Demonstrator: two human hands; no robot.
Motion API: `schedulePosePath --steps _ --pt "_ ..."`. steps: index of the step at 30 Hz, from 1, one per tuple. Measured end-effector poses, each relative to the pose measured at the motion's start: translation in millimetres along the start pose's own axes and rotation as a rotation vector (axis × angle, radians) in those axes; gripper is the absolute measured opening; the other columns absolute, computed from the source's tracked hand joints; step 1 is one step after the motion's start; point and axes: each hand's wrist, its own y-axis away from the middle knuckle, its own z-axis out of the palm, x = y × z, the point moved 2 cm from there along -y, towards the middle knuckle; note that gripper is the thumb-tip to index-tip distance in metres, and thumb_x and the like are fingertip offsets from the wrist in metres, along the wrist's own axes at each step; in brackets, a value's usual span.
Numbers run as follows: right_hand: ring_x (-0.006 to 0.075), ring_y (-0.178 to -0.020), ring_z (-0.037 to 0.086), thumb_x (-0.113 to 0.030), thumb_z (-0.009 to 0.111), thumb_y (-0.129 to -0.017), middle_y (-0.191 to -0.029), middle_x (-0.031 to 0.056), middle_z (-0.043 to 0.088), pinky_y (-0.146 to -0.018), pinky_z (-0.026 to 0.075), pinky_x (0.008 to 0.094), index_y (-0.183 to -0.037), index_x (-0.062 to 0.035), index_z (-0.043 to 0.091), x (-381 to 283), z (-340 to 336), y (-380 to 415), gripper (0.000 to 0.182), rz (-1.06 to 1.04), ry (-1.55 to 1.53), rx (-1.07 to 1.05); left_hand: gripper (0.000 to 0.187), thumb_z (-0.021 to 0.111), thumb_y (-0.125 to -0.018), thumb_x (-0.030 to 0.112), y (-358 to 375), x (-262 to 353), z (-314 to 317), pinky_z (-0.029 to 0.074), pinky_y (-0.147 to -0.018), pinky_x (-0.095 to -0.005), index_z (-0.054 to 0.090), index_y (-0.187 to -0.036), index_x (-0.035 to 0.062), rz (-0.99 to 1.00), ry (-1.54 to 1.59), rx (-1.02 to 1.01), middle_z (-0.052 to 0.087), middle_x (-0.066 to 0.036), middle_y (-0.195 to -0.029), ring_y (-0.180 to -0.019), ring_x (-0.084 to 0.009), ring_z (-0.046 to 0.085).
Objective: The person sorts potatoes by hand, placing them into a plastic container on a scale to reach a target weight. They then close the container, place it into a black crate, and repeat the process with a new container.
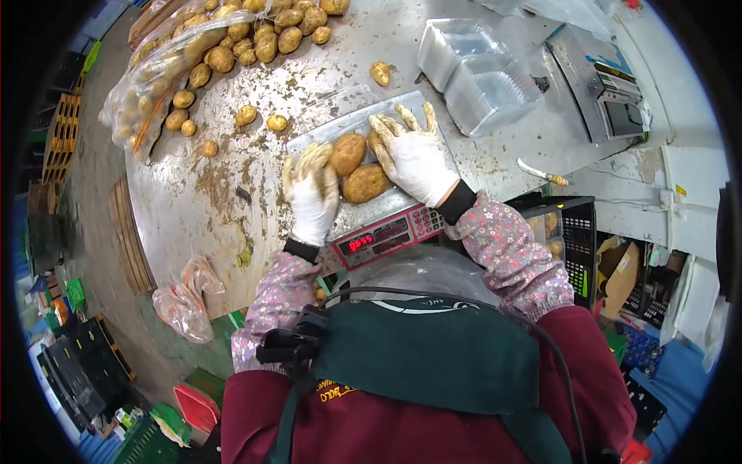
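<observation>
Both hands wear white gloves with soiled fingers, at a metal-topped weighing scale point(393, 232) with a lit red display. Two large potatoes, one upper point(348, 154) and one lower point(366, 184), lie between them on the scale. My left hand point(311, 193) rests against their left side, its fingers stretched forward. On the right, my right hand point(417, 158) lies with its fingers spread, partly covering another potato point(376, 148). Whether a clear tray lies under the potatoes is hard to make out.
A clear bag point(147, 93) spills many potatoes point(267, 45) at the back left. Several loose ones lie nearby. Stacked clear plastic trays point(491, 89) stand back right, near a knife point(541, 172) and a metal device point(599, 93). A crumpled bag point(189, 301) lies front left.
</observation>
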Motion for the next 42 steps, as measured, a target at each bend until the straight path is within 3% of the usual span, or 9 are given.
schedulePosePath --steps 3,5,7,9,13,15,19,24,42 --pt "0.0372 -0.127 0.048 -0.027 0.05 -0.095 -0.133 0.012 0.056 -0.11 0.021 0.0604 -0.139 -0.0085 0.046 -6.3 -3.4 -1.9 0.049 0.127 -0.09 -0.227 0.046 0.054 -0.086 -0.005 5.5 1.2 -14.1 0.028 -0.111 -0.0445 0.057 -0.13 0.0096 0.065 -0.148 -0.035 0.057 -0.008 -0.133 -0.13 -0.0268 0.047" --pt "0.0357 -0.126 0.049 -0.028 0.051 -0.095 -0.132 0.0145 0.056 -0.11 0.027 0.0537 -0.138 -0.007 0.048 -4.9 1.8 9.0 0.047 0.053 -0.095 0.109 0.048 0.052 -0.086 -0.007 -5.1 1.1 -21.6 0.031 -0.11 -0.0395 0.054 -0.132 0.004 0.067 -0.035 0.071 0.055 -0.012 -0.135 -0.131 -0.0249 0.047" --pt "0.0331 -0.127 0.049 -0.019 0.053 -0.095 -0.132 0.0202 0.055 -0.107 0.037 0.0375 -0.136 -0.0042 0.05 15.3 -3.9 19.3 0.044 0.242 -0.591 0.235 0.04 0.05 -0.096 0.004 -18.0 -11.5 -10.8 0.037 -0.107 -0.0326 0.047 -0.136 -0.0038 -0.273 0.401 0.36 0.052 -0.016 -0.138 -0.124 -0.0218 0.051" --pt "0.0289 -0.122 0.054 -0.015 0.05 -0.097 -0.128 0.0189 0.059 -0.104 0.039 0.0359 -0.133 -0.0014 0.053 31.4 -13.5 34.9 0.039 0.478 -0.811 0.361 0.043 0.044 -0.103 0.025 -22.2 -49.2 -3.4 0.039 -0.105 -0.0327 0.046 -0.137 -0.0016 -0.973 0.889 -0.03 0.049 -0.017 -0.14 -0.124 -0.0226 0.051" --pt "0.0176 -0.1 0.063 -0.026 0.05 -0.102 -0.111 0.0105 0.068 -0.092 0.048 0.0271 -0.122 0.0017 0.06 82.9 24.7 74.3 0.036 0.685 -1.16 0.458 0.055 0.04 -0.103 0.044 -50.0 -25.4 -3.6 0.042 -0.102 -0.0318 0.053 -0.131 -0.0015 -0.664 1.319 0.187 0.06 -0.017 -0.128 -0.122 -0.0211 0.054" --pt "0.0129 -0.089 0.065 -0.03 0.056 -0.099 -0.102 0.0076 0.069 -0.083 0.051 0.0259 -0.122 0.0006 0.06 81.3 9.3 81.8 0.038 0.859 -1.531 -0.07 0.053 0.051 -0.101 0.036 -48.8 4.8 -34.3 0.035 -0.109 -0.0369 0.044 -0.139 0.0006 -0.65 1.181 -0.092 0.06 -0.013 -0.127 -0.121 -0.0212 0.053" --pt "0.0139 -0.077 0.066 -0.029 0.058 -0.098 -0.087 0.0073 0.069 -0.07 0.054 0.0265 -0.106 -0.0015 0.066 60.5 -3.0 79.3 0.03 0.946 -1.504 -0.276 0.056 0.072 -0.086 0.004 14.2 37.1 -28.6 0.048 -0.093 -0.0293 0.045 -0.134 0.0002 -0.266 0.191 0.025 0.063 -0.01 -0.111 -0.103 -0.0181 0.059" --pt "0.0193 -0.083 0.068 -0.004 0.065 -0.089 -0.096 0.0101 0.067 -0.078 0.055 0.0295 -0.114 0.0015 0.06 60.7 16.2 89.9 0.026 0.86 -1.751 -0.163 0.018 0.064 -0.091 0.004 68.3 34.9 -5.8 0.056 -0.073 -0.028 0.055 -0.106 -0.0005 -1.115 1.121 -0.026 0.066 -0.011 -0.095 -0.084 -0.0228 0.068" --pt "0.015 -0.094 0.067 -0.026 0.063 -0.095 -0.1 0.0081 0.071 -0.081 0.054 0.0281 -0.111 0.0025 0.068 78.7 1.6 129.0 0.033 0.646 -1.745 -0.358 0.037 0.062 -0.088 0.026 -33.9 10.7 -38.1 0.05 -0.095 -0.0468 0.062 -0.119 0.0052 -0.746 1.371 -0.293 0.062 -0.014 -0.124 -0.111 -0.0282 0.06"
